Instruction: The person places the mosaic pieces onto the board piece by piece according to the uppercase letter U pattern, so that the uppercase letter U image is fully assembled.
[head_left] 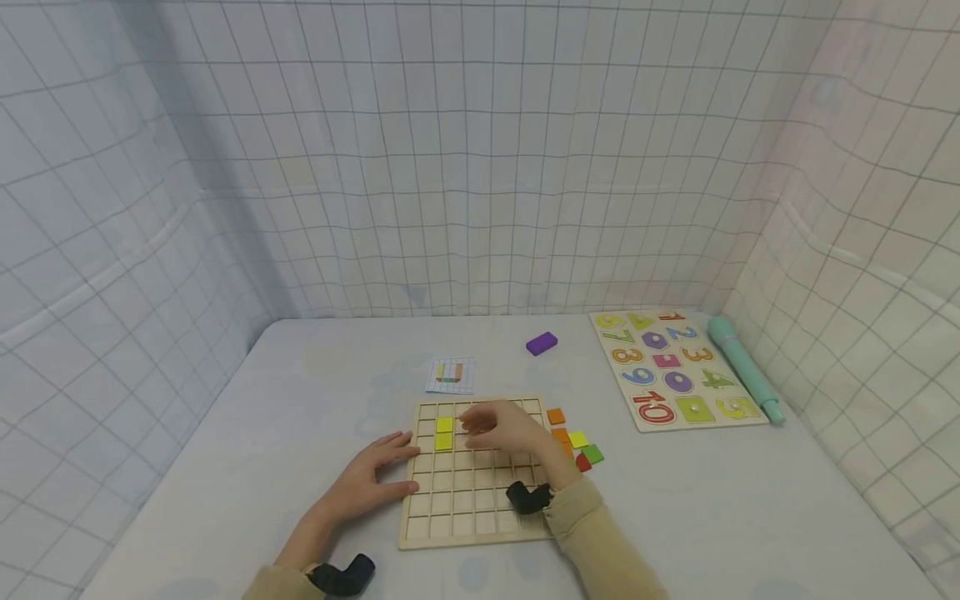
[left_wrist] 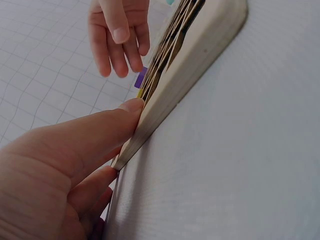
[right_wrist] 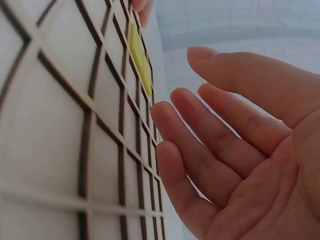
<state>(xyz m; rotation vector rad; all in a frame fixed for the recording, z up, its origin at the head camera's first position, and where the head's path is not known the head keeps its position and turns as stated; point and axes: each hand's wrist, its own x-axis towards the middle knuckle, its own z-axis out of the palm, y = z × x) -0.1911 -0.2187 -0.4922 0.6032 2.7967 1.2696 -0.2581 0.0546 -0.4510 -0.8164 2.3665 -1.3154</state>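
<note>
Backdrop: white cloth with a dark grid (head_left: pixel 480 167) hangs behind and along both sides of a white table (head_left: pixel 300 417).
Board: a wooden grid board (head_left: pixel 442 503) lies flat on the table in front of the person, its side edges running straight away from the body; it looks close to square, so which axis is longer is hard to tell.
Yellow tiles: two sit on the board near its far left corner, a far one (head_left: pixel 445 425) and a near one (head_left: pixel 443 442), lined up one behind the other, so the pair's long axis points away from the person.
Left hand: the left hand (head_left: pixel 367 479) lies at the board's left edge, thumb spread from the fingers, thumb and fingertips touching the rim.
Right hand: the right hand (head_left: pixel 506 429) hovers above the board just right of the yellow tiles, fingers loosely bent and spread, thumb apart from them.
Loose pieces: an orange tile (head_left: pixel 556 416), a yellow tile (head_left: pixel 577 439), a green tile (head_left: pixel 592 454) and a red piece (head_left: pixel 583 462) lie beside the board's right edge.
Card: a small pattern card (head_left: pixel 465 385) lies beyond the board, its U shape opening away from the person.
Purple block: a block (head_left: pixel 542 343) lies farther back, its length slanting from near left to far right.
Number puzzle: a puzzle board (head_left: pixel 666 397) lies at right, long axis running away and leftward.
Wand: a mint stick (head_left: pixel 750 375) lies beside it, thin end toward the person.
</note>
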